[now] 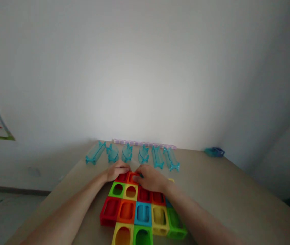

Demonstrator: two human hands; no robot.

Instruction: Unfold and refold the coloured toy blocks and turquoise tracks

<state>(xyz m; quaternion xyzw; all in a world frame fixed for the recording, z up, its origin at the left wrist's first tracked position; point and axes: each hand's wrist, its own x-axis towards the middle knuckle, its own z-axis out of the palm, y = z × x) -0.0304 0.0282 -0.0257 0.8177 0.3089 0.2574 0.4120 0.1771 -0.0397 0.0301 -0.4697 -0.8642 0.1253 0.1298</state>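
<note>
Arms [82, 204] forward, fingers [123, 164] curled downward

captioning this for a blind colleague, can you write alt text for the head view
A person's left hand and right hand are at the far end of a layout of colourful hollow blocks on a brown table. Beyond them, six see-through blue pieces sit in a row near a purple strip.

The block assembly [143, 204] rests on the near tabletop [216, 194]; six track pieces [96, 153] lie in a row behind it, a strip [145, 144] behind them.
</note>
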